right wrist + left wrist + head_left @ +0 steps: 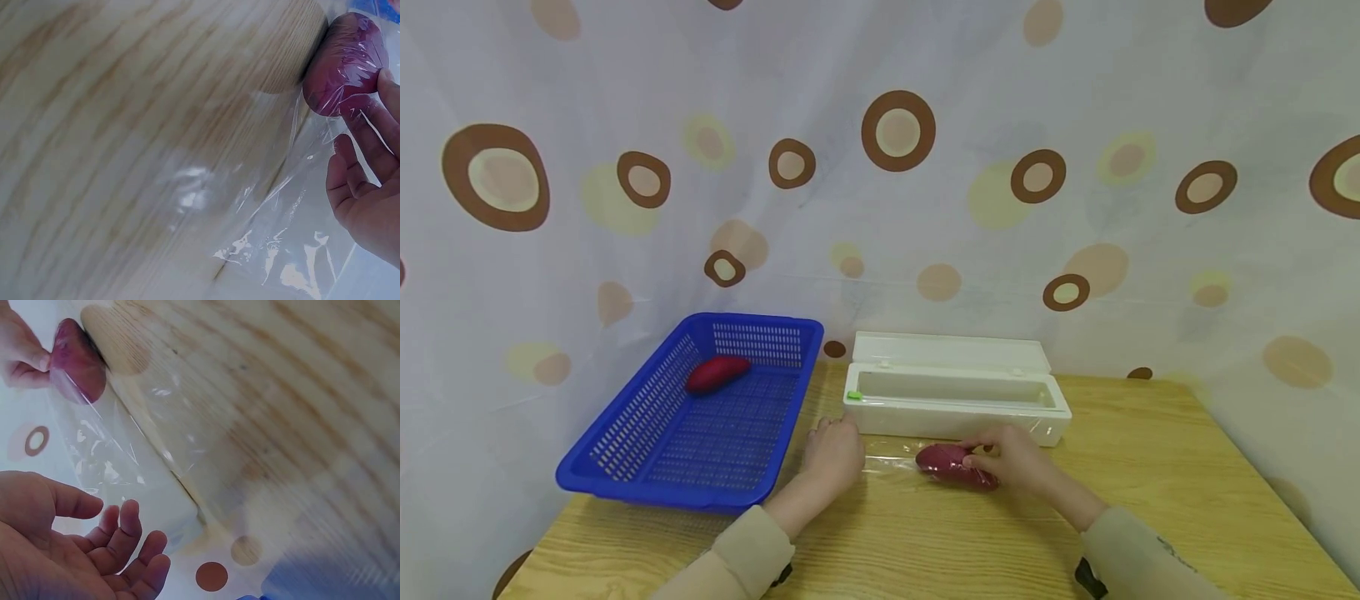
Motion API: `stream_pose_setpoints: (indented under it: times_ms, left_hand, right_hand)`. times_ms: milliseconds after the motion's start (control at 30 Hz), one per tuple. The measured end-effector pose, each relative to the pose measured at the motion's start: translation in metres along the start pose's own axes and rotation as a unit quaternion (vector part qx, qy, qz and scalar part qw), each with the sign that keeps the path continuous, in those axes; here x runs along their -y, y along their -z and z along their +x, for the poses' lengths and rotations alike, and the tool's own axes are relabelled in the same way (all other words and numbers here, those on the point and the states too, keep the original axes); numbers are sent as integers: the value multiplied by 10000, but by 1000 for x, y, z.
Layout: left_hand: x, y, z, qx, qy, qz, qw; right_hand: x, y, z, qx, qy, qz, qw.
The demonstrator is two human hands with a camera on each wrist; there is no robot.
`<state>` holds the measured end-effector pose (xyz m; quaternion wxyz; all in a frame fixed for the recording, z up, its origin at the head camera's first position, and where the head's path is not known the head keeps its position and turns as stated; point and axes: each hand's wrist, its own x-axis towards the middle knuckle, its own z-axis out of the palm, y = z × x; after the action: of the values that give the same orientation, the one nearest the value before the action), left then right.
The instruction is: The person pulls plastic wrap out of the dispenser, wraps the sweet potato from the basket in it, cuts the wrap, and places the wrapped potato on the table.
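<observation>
A purple-red sweet potato [951, 466] lies on the wooden table in front of the white box, with clear plastic film [275, 250] over it. My right hand [1011, 457] grips the film-covered sweet potato at its right part, thumb on the near side. To the left, my left hand [835, 454] is by the left end of the film [106, 456], near the box's front corner. In the left wrist view its fingers [128, 528] are loosely bent, with nothing visible between them and the thumb. Whether its fingertips touch the film is unclear.
Just behind the hands stands the long white film box [955, 421], its lid [951, 350] raised and a green slider [854, 396] at its left end. A blue plastic basket [692, 500] on the left holds another sweet potato [717, 374]. A patterned curtain [970, 108] hangs behind.
</observation>
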<state>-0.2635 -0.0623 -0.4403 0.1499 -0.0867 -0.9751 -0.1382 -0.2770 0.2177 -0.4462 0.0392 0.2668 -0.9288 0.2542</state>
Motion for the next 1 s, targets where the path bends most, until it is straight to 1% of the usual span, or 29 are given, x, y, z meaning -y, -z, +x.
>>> stream_pose_setpoints:
  times_ms: [67, 167, 233, 300, 367, 400, 500, 600, 667, 767, 900, 1000]
  left_hand:
    - [1, 0, 0, -93, -46, -56, 9999]
    - [-1, 1, -2, -293, -238, -67, 9993]
    - [-5, 2, -4, -426, -490, -148, 9978]
    - [-12, 5, -6, -486, -855, -299, 9947]
    - [-20, 7, -8, -361, -1261, -495, 9901]
    - [-25, 7, -9, -253, -1496, -568, 9868]
    - [-38, 7, -10, 161, -2116, -576, 9755]
    - [-49, 3, -8, 452, -2613, -453, 9631]
    - [-55, 0, -7, 537, -2830, -439, 9566]
    - [-59, -6, -3, 587, -2997, -463, 9511]
    - [-59, -14, 2, 720, -2921, -584, 9519]
    - [-57, -19, 5, 860, -2823, -685, 9530]
  right_hand:
    - [0, 1, 0, 6, -15, -34, 10000]
    - [0, 2, 0, 31, 30, -31, 10000]
    - [0, 2, 0, 49, 30, -32, 10000]
    - [0, 2, 1, 60, 64, -29, 10000]
    - [0, 2, 1, 56, 137, -21, 9999]
    - [0, 2, 2, 45, 164, -11, 9999]
    - [0, 1, 2, 35, 269, 36, 9996]
    - [0, 1, 3, 58, 304, 103, 9995]
    - [-1, 1, 2, 90, 303, 148, 9994]
    - [-1, 1, 2, 127, 307, 235, 9992]
    - [0, 1, 1, 135, 341, 322, 9988]
    - [1, 1, 0, 107, 340, 288, 9989]
